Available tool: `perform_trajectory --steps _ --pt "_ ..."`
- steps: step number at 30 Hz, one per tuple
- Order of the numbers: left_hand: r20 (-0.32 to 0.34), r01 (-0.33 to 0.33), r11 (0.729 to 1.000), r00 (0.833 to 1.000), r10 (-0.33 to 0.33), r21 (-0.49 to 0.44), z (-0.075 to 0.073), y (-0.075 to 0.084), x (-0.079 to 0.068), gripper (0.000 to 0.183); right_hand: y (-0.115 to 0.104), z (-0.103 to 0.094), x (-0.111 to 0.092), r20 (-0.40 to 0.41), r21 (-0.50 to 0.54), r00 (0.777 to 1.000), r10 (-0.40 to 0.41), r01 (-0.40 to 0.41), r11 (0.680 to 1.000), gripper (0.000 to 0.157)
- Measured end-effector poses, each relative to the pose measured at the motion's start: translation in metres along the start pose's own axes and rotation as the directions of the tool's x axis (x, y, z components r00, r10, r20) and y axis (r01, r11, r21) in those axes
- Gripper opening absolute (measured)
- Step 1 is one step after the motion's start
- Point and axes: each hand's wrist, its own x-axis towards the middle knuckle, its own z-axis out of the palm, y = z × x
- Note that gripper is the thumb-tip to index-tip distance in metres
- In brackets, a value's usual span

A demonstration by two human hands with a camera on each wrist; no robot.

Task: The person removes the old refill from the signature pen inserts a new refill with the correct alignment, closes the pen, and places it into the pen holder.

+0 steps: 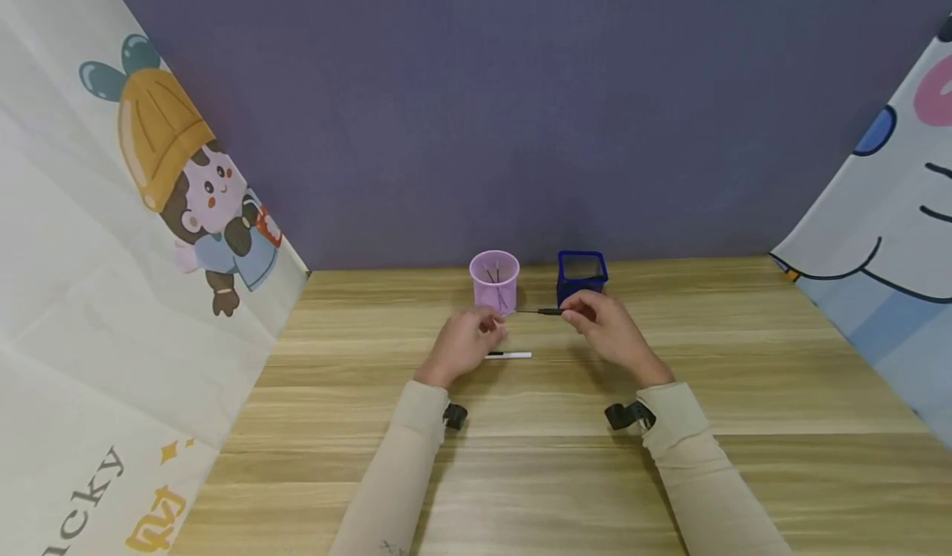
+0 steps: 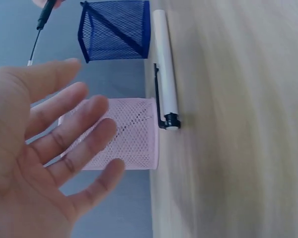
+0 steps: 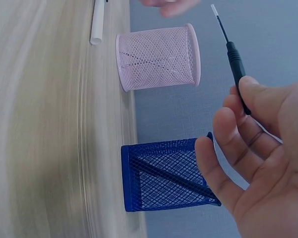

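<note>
Pinching the precision screwdriver (image 1: 549,311), your right hand (image 1: 611,330) points it toward nine o'clock, near your loosely spread left hand (image 1: 461,344).

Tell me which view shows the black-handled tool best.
The right wrist view: the black-handled tool shows large and nearly whole there, pinched in the right hand. The head view shows it small and thin; the left wrist view has it at the top left, running up to the picture's edge.
</note>
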Motion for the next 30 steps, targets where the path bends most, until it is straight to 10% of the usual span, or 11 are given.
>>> perform_trajectory --steps 8,30 --pt "-0.043 -0.022 0.994 0.999 0.018 -0.106 -0.005 0.01 0.001 0.034 -0.001 0.0 0.002 0.024 -0.01 1.0 0.011 -0.011 1.0 0.012" --pt "-0.148 -0.101 0.995 0.984 0.097 -0.016 -0.004 0.014 0.001 0.018 -0.007 0.009 0.006 0.021 -0.022 0.999 -0.045 0.045 0.999 0.009"
